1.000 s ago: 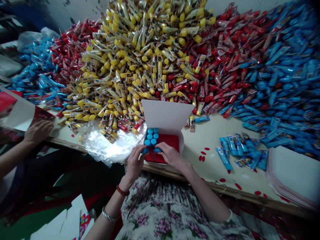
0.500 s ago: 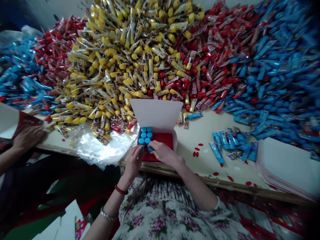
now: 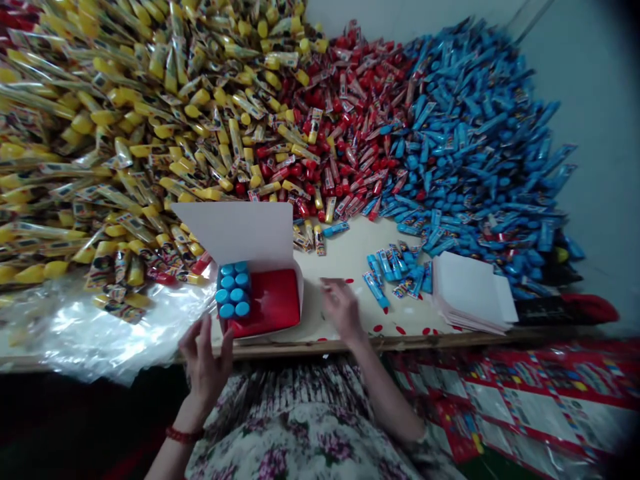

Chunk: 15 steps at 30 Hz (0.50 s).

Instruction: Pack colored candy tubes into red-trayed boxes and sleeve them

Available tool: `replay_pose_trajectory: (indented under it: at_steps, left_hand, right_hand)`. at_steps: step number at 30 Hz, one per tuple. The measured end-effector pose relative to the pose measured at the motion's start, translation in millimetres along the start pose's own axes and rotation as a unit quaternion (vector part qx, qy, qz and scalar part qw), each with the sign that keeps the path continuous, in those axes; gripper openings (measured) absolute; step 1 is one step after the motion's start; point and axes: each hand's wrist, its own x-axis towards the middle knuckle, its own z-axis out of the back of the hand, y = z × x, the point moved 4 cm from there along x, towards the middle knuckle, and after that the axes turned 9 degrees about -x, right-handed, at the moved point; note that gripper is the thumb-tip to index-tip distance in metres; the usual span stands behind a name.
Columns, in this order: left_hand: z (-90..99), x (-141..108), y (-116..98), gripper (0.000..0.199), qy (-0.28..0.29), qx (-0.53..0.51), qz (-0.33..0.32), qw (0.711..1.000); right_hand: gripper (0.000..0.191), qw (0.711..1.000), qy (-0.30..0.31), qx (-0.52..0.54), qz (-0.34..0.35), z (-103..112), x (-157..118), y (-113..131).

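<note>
Cream bench [image 3: 360,240] carries an open white cardboard box [image 3: 260,250], eight round blue caps [image 3: 237,295] at nine o'clock, none at three. Left hand [image 3: 206,357] spread, right hand [image 3: 344,312] loosely curled, both empty.

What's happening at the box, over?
Left hand open beside box. Right hand off box, grip unclear. Box open, eight blue caps inside, left. Plastic left of box.

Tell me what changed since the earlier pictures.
The left hand let go and drew back leftward, open; the right hand let go and moved right over the table. Two more blue caps stand in the box, eight altogether. The raised flap and loose blue packets stayed.
</note>
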Motion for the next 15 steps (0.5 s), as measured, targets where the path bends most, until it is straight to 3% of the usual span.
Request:
replay_pose_trajectory:
  at_steps: [2,5,7,8,11,13,15]
  left_hand:
    - [-18.5,7.9,-32.7,0.055,0.062,-0.062,-0.067,0.994]
    - [-81.5,14.3,-106.5,0.040,0.263,-0.162,-0.199,0.930]
    - [-136.6,11.7,-157.3,0.035,0.374,-0.167,-0.277,0.869]
    - [-164.3,9.6,-179.5,0.035,0.404,-0.161,-0.311,0.845]
    - [-236.6,2.9,-223.1,0.032,0.461,-0.129,-0.339,0.810]
    - [-264.2,-3.5,-233.2,0.029,0.505,-0.108,-0.323,0.793]
    - [-268.9,-10.0,-231.4,0.029,0.529,-0.099,-0.307,0.785]
  right_hand:
    - [0.028,0.988,-0.048,-0.085,-0.118,36.2,9.4,-59.2]
    - [0.032,0.956,0.006,-0.217,-0.199,67.9,36.4,-119.7]
    - [0.040,0.936,0.097,-0.280,-0.189,66.9,58.0,-136.0]
    - [0.044,0.923,0.148,-0.307,-0.178,61.7,67.1,-138.9]
    - [0.040,0.887,0.258,-0.351,-0.153,44.9,83.5,-139.7]
    - [0.032,0.884,0.287,-0.345,-0.132,42.2,85.3,-142.2]
    - [0.029,0.900,0.280,-0.315,-0.112,49.1,80.3,-150.8]
